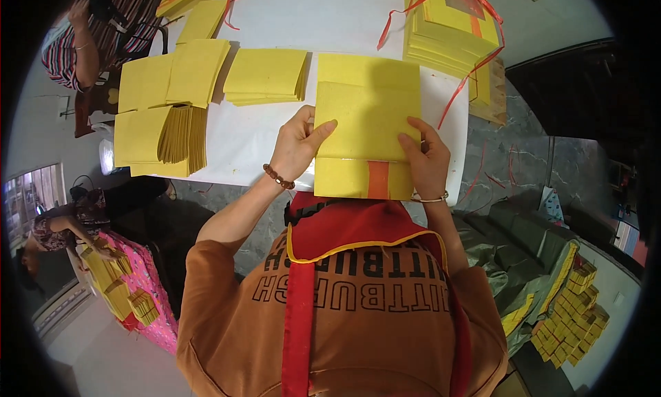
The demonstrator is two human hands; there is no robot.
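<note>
While left hand (296,143) pinches yellow paper (368,135) at one edge, right hand (428,161) pinches the other, likely keeping it level.

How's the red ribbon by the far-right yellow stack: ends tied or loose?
Loose: two ends of the red ribbon lie apart on the white table.

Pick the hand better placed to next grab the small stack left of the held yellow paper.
Left, probably: the left hand sits nearer the small stack; the right hand is across the yellow paper.
</note>
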